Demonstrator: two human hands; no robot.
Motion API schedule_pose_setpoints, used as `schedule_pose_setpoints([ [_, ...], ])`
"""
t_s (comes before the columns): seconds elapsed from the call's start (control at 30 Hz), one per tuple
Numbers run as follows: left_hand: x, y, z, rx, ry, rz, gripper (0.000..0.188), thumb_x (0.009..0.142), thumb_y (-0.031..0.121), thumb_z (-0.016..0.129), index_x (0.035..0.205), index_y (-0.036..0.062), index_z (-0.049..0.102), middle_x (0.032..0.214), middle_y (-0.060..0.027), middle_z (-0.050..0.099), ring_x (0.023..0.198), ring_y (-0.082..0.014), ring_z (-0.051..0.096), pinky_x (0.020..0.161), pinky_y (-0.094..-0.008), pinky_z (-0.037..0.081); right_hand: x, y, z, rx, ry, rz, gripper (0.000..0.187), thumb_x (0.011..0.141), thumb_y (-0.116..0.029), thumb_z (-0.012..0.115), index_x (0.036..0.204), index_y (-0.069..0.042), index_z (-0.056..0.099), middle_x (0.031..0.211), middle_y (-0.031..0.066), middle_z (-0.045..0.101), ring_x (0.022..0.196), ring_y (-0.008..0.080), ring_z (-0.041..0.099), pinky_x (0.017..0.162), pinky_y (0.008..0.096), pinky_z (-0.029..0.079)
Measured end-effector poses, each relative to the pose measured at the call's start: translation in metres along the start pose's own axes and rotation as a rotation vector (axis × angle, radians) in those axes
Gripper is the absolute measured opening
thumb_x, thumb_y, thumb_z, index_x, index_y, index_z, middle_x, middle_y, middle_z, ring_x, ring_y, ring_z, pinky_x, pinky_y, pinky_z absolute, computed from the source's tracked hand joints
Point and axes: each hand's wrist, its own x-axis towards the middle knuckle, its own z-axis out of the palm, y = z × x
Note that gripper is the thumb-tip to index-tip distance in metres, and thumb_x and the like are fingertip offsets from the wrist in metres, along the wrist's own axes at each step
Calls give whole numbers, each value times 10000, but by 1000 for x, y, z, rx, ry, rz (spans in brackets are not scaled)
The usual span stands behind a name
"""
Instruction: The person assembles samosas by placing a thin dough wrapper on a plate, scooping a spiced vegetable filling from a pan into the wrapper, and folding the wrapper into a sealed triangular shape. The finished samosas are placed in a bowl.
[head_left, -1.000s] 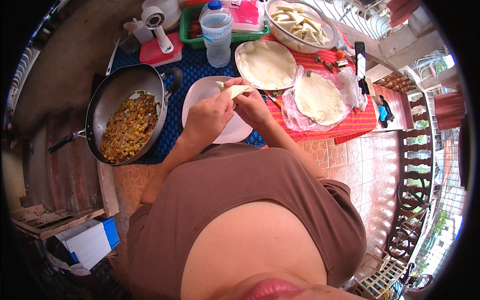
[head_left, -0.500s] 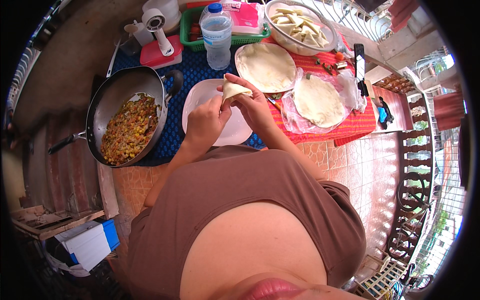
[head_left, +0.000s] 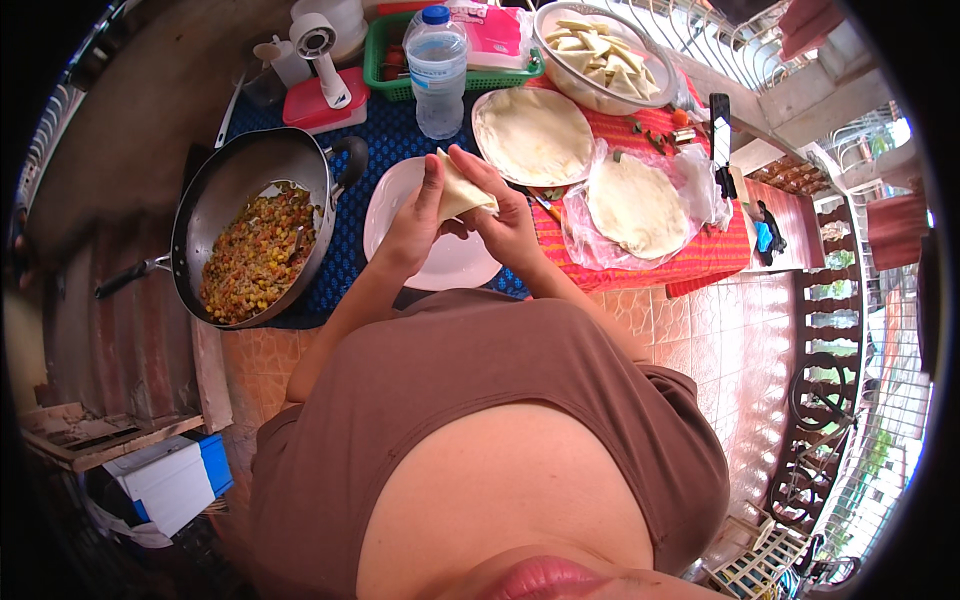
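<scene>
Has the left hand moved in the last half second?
Yes. Judged against the pale plate, the left hand has shifted away from the body: its fingertips now appear level with the plate's far rim.

A blue-capped bottle stands near a fan.

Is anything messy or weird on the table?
Yes, a little: loose green scraps lie right on the red striped cloth, near the big bowl of dough triangles. They look odd because they aren't in any dish.
</scene>
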Motion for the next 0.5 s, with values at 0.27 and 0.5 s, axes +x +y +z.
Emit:
schedule_pose_setpoints([
  [0.27, 0, -14, 23, 211, 125, 332, 510, 984, 509, 329, 967, 53, 557, 669, 35, 487, 556, -28, 428, 476, -197, 323, -2, -7, 6, 32, 121, -88, 454, 748, 29, 581, 1189, -67, 634, 1271, 147, 550, 1303, 270, 388, 1038, 378, 345],
  [0.5, 2, -20, 20, 287, 87, 373, 506, 971, 528, 348, 1017, 62, 541, 695, 53, 478, 550, -7, 412, 458, -166, 294, -2, 0, 10, 503, 160, 70, 304, 812, -7, 604, 1106, -46, 671, 1272, 137, 558, 1299, 236, 404, 1039, 355, 338],
])
